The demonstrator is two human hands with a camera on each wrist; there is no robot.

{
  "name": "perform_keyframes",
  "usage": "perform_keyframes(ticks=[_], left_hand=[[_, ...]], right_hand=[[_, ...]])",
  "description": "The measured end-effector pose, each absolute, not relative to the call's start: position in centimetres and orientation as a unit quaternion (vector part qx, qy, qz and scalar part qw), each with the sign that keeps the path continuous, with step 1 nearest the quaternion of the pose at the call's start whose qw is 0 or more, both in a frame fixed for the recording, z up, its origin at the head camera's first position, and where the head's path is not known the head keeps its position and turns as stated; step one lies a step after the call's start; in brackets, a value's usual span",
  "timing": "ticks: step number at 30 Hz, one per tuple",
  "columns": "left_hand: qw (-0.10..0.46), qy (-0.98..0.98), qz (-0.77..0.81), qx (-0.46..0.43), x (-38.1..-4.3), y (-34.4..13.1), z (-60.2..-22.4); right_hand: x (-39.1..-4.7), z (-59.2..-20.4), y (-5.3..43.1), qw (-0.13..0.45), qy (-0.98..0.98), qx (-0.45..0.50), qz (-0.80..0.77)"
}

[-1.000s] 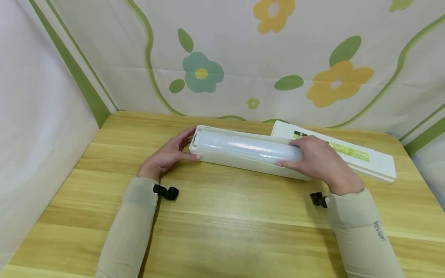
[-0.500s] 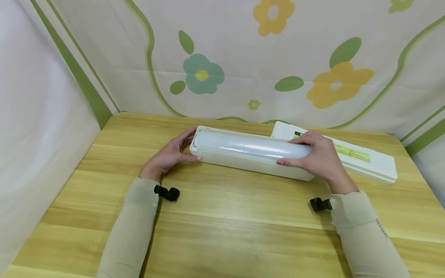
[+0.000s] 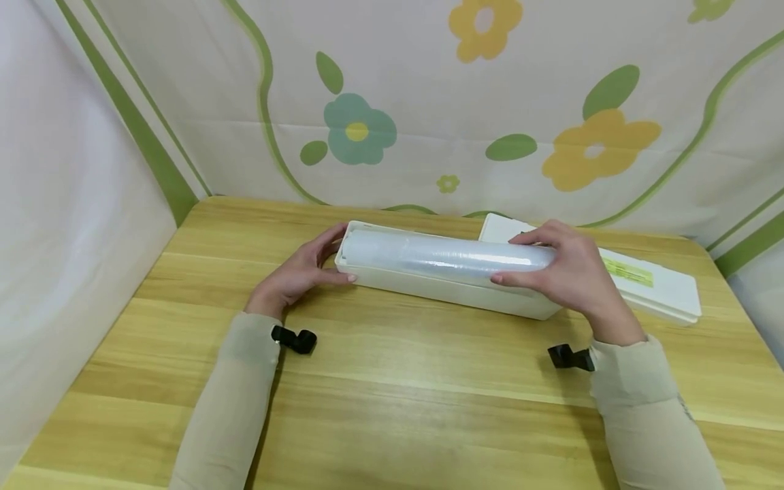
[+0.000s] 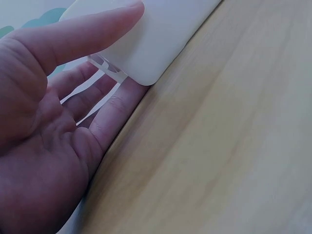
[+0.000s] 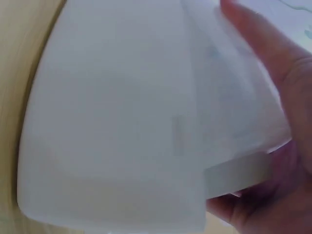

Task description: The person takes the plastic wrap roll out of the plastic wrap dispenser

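Head: film roll (image 3: pixel 429 257) sits in white box (image 3: pixel 447 292) on counter (image 3: pixel 429 422), right end tilted up; right hand (image 3: pixel 572 272) grips it. Go shallow on the tilt, left end could bind. Label (image 3: pixel 631 271) on white lid-like piece (image 3: pixel 670 289): text unreadable.

Left wrist: left hand (image 4: pixel 58 102) grips box end; steady hold matters.

Right wrist: roll end above box wall, no legible writing.

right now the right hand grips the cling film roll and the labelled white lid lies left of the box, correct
Not quite: the labelled white lid lies right of the box, partly behind it, as the head view shows. The right hand does grip the cling film roll.
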State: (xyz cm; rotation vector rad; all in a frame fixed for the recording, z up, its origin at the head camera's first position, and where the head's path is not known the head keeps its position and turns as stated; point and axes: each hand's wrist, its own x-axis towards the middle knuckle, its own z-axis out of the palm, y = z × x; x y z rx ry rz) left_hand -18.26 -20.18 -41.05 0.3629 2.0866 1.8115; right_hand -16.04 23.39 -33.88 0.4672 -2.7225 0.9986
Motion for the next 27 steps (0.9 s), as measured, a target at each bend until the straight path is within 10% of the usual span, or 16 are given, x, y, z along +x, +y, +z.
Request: perform_keyframes(ticks=[13, 27], left_hand=[[0.176, 0.736, 0.644, 0.111, -18.1, -20.1, -41.0], [0.177, 0.737, 0.643, 0.104, -18.2, -20.0, -40.9]], right_hand=[[-15.8, -33.4, 22.4, 0.191, -0.934, 0.241, 0.183], [-15.8, -32.3, 22.2, 0.137, -0.946, 0.281, 0.081]])
